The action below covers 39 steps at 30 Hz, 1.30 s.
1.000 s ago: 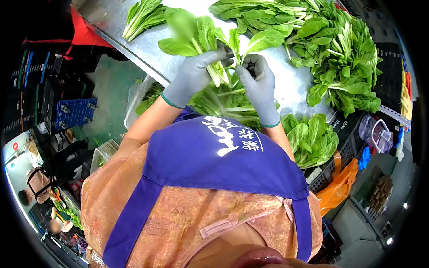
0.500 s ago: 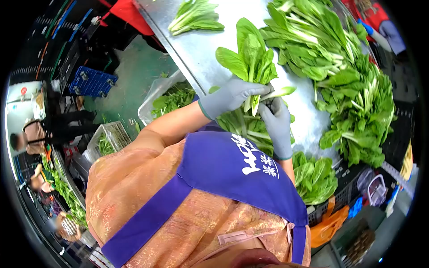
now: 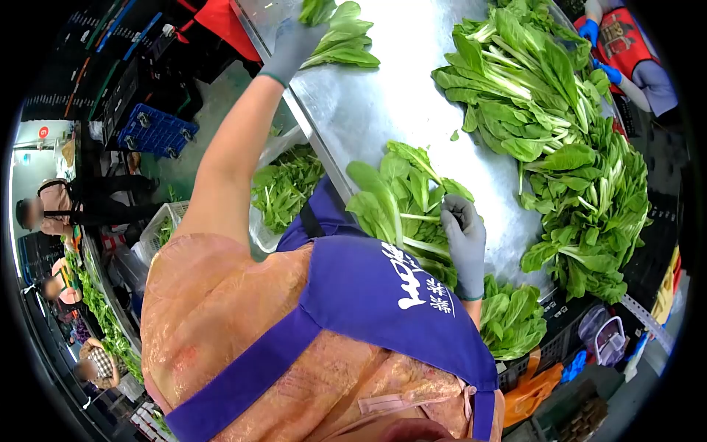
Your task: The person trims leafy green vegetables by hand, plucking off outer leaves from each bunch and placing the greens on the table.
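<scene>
My left hand (image 3: pixel 297 48), in a grey glove, reaches to the far left edge of the metal table (image 3: pixel 398 96). Its fingers close round a bunch of leafy greens (image 3: pixel 317 10), partly cut off by the frame's top. Beside it lies a small pile of the same greens (image 3: pixel 345 38). My right hand (image 3: pixel 464 239), also gloved, is near my apron with its fingers curled together; what they may hold is too small to make out. Loose leafy greens (image 3: pixel 394 195) lie just left of it, against the table's near side.
A large heap of greens (image 3: pixel 545 110) runs along the table's right side. More greens (image 3: pixel 512 317) lie near a black crate at lower right. A bag of leaves (image 3: pixel 287 191) and a pale basket (image 3: pixel 173 214) stand at left. A person in a red vest (image 3: pixel 618 44) works at upper right.
My left hand has carried the bunch of greens from in front of me to the pile at the table's upper left. My right hand has parted from it, staying near my apron.
</scene>
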### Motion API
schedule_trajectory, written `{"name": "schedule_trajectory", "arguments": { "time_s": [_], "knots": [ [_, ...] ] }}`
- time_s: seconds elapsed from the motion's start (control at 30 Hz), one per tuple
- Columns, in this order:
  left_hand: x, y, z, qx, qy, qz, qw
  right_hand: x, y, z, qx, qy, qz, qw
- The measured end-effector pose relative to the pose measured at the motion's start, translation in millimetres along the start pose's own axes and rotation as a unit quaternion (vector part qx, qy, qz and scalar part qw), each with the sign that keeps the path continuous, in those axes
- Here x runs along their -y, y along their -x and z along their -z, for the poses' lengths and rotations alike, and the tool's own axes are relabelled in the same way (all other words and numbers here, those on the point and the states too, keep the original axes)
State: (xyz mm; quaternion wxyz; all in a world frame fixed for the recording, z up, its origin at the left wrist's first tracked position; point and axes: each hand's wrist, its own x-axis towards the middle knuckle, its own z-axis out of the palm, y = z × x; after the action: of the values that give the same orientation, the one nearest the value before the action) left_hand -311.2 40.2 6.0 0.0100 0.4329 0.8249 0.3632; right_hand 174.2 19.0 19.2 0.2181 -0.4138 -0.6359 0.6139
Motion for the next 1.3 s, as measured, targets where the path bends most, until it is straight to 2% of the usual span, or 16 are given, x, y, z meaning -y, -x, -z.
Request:
{"name": "schedule_trajectory", "arguments": {
  "time_s": [0.03,0.13,0.17,0.23,0.33,0.43,0.47,0.53,0.63,0.73,0.8,0.87,1.0,1.1,1.2,1.3],
  "knots": [
    [5.8,-10.2,4.1,0.023,-0.136,0.027,0.990,-2.1,-0.7,-0.4,0.001,0.013,0.002,1.000],
    [43.7,-3.9,-22.4,0.069,-0.270,-0.094,0.956,-3.1,-4.5,-1.7,0.008,0.079,0.036,0.996],
    [35.3,-1.8,-24.9,0.210,-0.305,-0.006,0.929,-3.2,-4.3,-1.5,0.006,0.107,0.048,0.993],
    [49.6,-4.5,-43.5,0.227,-0.284,0.024,0.931,3.0,-3.0,-2.4,0.005,0.104,0.046,0.993],
    [37.5,-4.8,-31.7,0.242,-0.210,-0.006,0.947,2.5,-2.1,6.6,-0.009,0.146,0.065,0.987],
    [9.2,-10.1,-18.9,0.254,-0.347,0.024,0.902,3.3,0.4,23.1,-0.036,0.153,0.059,0.986],
    [34.9,-17.6,-28.2,0.184,-0.404,-0.004,0.896,6.9,0.9,29.8,-0.049,0.156,0.054,0.985],
    [-40.7,4.8,2.0,0.141,-0.452,-0.004,0.881,7.6,-3.0,41.5,-0.080,0.163,0.056,0.982],
    [-67.8,27.6,7.2,-0.013,-0.300,-0.187,0.935,12.8,-24.6,62.2,-0.136,0.192,0.100,0.967],
    [-91.4,65.9,-20.1,0.097,0.002,-0.244,0.965,42.7,-83.0,80.5,-0.181,0.340,0.296,0.874],
    [-105.2,103.9,-46.2,0.148,0.069,-0.238,0.957,66.2,-131.1,85.0,-0.202,0.397,0.347,0.825],
    [-103.9,139.4,-76.4,0.144,0.039,-0.261,0.954,74.2,-183.7,91.5,-0.200,0.471,0.358,0.781],
    [-131.0,192.9,-88.9,0.273,0.085,-0.218,0.933,75.0,-247.6,80.0,-0.100,0.654,0.223,0.716],
    [-145.0,218.4,-84.9,0.295,0.019,-0.258,0.920,70.1,-260.2,64.3,-0.034,0.728,0.109,0.676],
    [-137.6,228.1,-89.2,0.318,0.021,-0.265,0.910,66.0,-262.9,60.5,-0.010,0.736,0.061,0.674],
    [-132.6,228.0,-92.3,0.310,0.033,-0.265,0.913,66.4,-267.7,71.9,-0.072,0.668,0.120,0.731]
  ]
}}
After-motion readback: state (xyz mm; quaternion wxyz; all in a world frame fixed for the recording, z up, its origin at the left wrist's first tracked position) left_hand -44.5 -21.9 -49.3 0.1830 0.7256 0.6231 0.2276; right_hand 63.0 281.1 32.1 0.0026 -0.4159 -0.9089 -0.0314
